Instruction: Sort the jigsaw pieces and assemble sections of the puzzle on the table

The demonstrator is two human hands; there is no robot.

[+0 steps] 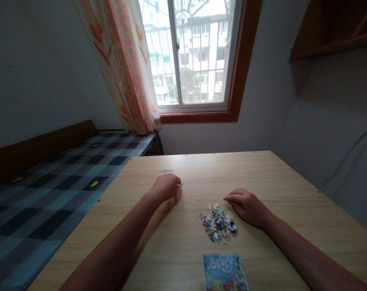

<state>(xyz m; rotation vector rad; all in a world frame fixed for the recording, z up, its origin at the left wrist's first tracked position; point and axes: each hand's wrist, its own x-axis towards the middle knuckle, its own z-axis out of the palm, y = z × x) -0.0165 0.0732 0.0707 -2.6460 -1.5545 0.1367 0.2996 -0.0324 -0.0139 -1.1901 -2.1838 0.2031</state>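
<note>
My left hand (168, 186) is over the far left of the table, its fingers closed on a small jigsaw puzzle piece (180, 185) whose edge sticks out at the fingertips. Just beyond that hand lies a short row of light-coloured puzzle pieces (166, 170). My right hand (244, 205) rests on the table with its fingers stretched toward a heap of mixed puzzle pieces (219, 223), beside the heap's right edge and holding nothing visible. Nearer to me than the heap is a blue box (224, 273) marked "BLUEY".
The pale wooden table (292, 194) fills the foreground. A bed with a checked cover (65, 182) stands along its left side. Behind are a window (198, 56) and a flowered curtain (125, 60). A wooden shelf (337, 32) hangs at upper right.
</note>
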